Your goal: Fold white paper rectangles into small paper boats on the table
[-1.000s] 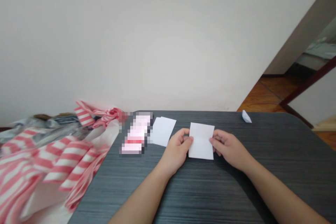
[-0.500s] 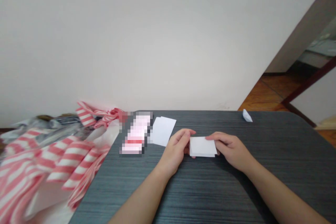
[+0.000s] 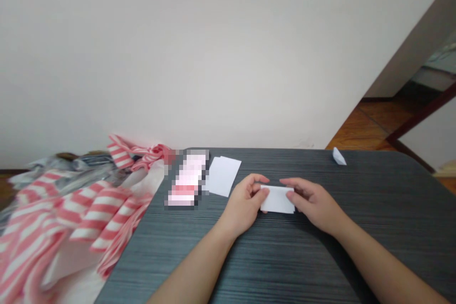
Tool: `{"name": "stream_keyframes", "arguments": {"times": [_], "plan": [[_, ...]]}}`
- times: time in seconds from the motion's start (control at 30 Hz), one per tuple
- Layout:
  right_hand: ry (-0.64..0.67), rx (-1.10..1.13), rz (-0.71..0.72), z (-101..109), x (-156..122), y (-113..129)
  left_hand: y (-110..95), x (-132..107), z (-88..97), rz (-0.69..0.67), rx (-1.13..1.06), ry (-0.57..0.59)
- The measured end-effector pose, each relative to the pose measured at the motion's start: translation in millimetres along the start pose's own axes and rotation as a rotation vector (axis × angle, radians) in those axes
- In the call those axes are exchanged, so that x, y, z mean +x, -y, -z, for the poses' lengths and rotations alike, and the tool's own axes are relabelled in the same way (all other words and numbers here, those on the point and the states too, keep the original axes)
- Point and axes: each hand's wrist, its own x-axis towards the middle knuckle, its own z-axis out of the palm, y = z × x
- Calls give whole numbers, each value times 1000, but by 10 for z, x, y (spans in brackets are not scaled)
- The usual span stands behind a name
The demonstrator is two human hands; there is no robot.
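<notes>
Folded white paper (image 3: pixel 277 199) lies between the two hands in the head view, low on the tabletop and ahead of the person's body, with its long axis running crosswise from left to right. The left hand (image 3: pixel 244 204) closes on its left end and the right hand (image 3: pixel 313 202) on its right end, so the hands are apart but joined by the paper, and neither is clearly nearer. Whether the paper also touches the dark wood-grain table (image 3: pixel 285 266) beneath it cannot be told. One white paper sheet (image 3: pixel 223 176) lies flat just beyond the left hand, though it may be a small stack. Beside that sheet is one pixelated pink-and-white object (image 3: pixel 187 179), too blurred to name. One small folded paper piece (image 3: pixel 339 156) sits near the far right edge of the table. Off the table's left side is a heap of red-and-white striped fabric (image 3: pixel 81 213). No other hands show.
</notes>
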Motion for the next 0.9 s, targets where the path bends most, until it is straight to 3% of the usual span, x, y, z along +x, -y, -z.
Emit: {"name": "stream_keyframes", "arguments": {"times": [0.13, 0.4, 0.9], "plan": [[18, -52, 1, -36, 19, 11, 0, 0, 3, -10, 18, 8], [-133, -7, -29, -22, 45, -96, 25, 6, 35, 13, 203, 9], [-124, -2, -31, -26, 34, -67, 54, -4, 56, -19, 304, 18]]}}
